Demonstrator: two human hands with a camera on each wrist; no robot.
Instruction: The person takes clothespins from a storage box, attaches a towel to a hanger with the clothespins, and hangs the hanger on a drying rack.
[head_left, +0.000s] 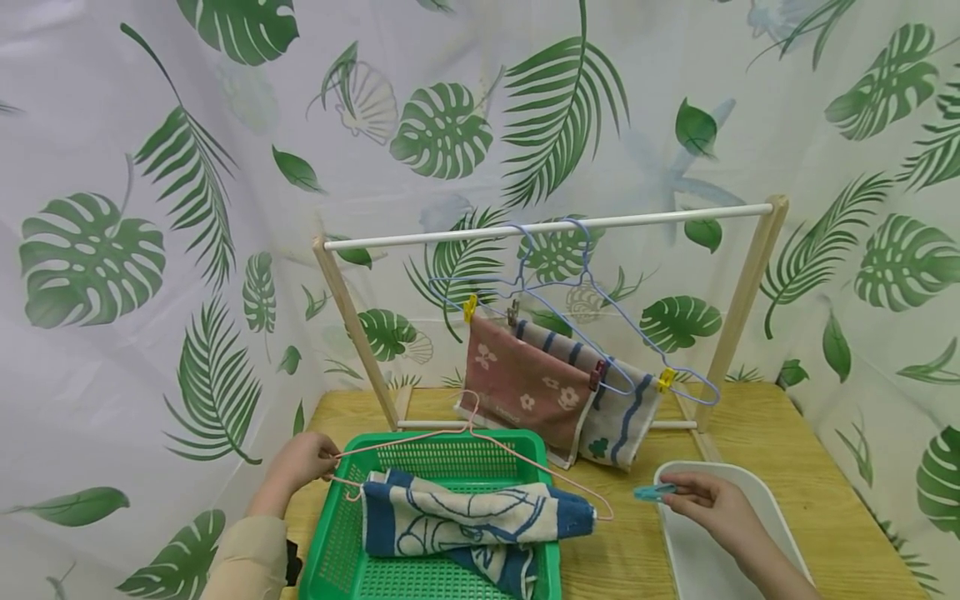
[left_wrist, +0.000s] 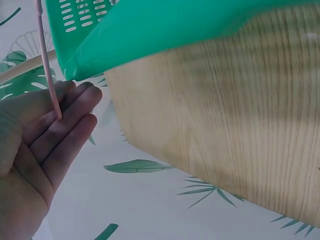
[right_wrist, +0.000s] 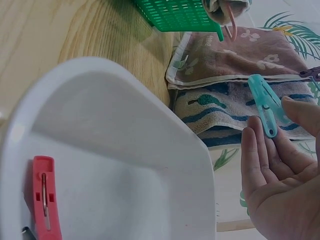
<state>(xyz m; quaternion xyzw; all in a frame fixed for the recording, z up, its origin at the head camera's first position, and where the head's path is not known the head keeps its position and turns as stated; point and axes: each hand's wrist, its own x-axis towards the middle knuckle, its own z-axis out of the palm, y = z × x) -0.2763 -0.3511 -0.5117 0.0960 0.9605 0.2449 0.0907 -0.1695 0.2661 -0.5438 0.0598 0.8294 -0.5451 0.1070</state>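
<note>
My left hand [head_left: 302, 461] pinches one end of a pink clothes hanger [head_left: 517, 454] above the green basket's left rim. A blue and white towel [head_left: 465, 517] hangs over the hanger's bar, its lower part inside the green basket [head_left: 324, 533]. In the right wrist view, my right hand [right_wrist: 285, 175] pinches a light blue clothespin [right_wrist: 264, 102] between thumb and fingers. In the head view that hand is over the white bin [head_left: 757, 483], right of the towel. The left wrist view shows the hanger's end [left_wrist: 47, 75] against the fingers.
Behind the basket stands a wooden rack with a white rod [head_left: 652, 220]. Two blue hangers [head_left: 592, 275] on it carry a pink towel [head_left: 517, 383] and a striped towel [head_left: 622, 408], clipped with clothespins. Inside the bin lies a red clothespin [right_wrist: 46, 197].
</note>
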